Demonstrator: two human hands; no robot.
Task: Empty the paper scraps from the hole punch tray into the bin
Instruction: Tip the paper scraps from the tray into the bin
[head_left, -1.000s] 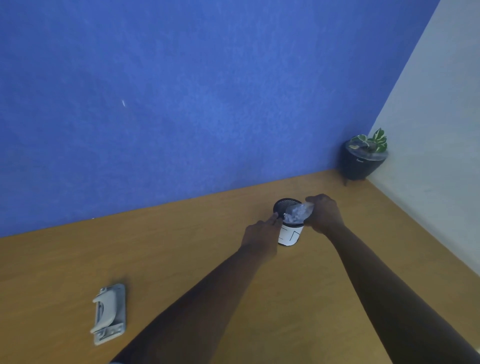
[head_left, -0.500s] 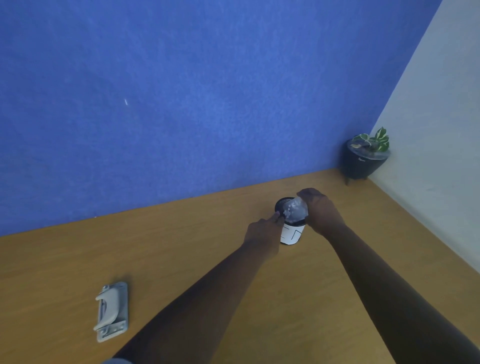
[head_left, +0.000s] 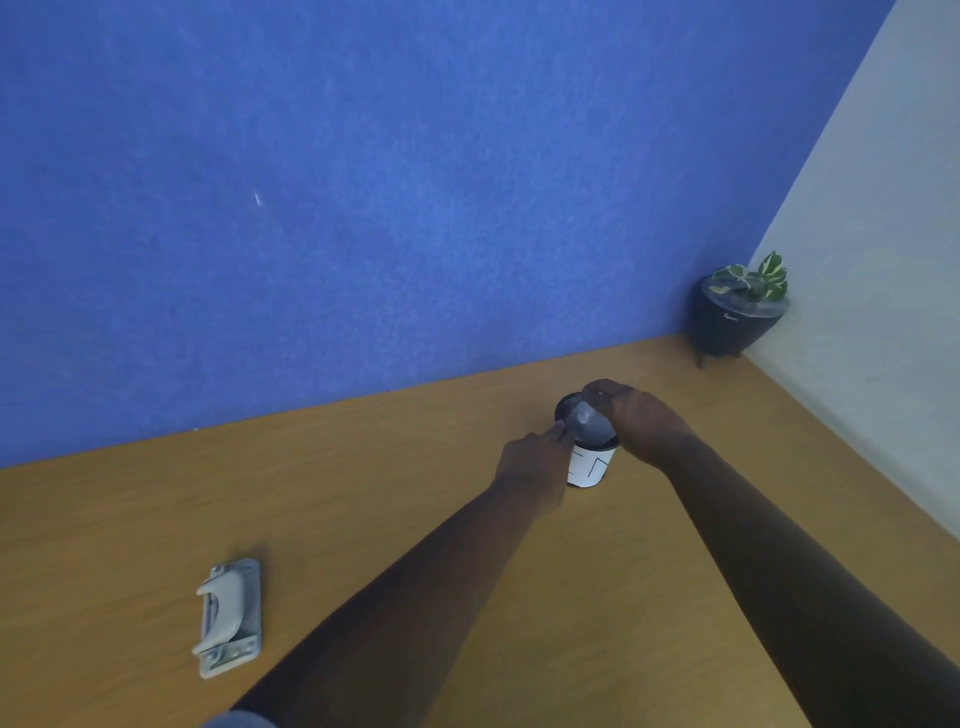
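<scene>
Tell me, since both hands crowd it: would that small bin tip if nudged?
Probably. The bin looks taller than wide and small, so likely light. Tipping seems possible if the right hand bumps its rim. The desk looks smooth, so it may slide first.

Both arms outstretched; left hand (head_left: 532, 457) and right hand (head_left: 641, 423) apparently pinching, nearly touching.
</scene>
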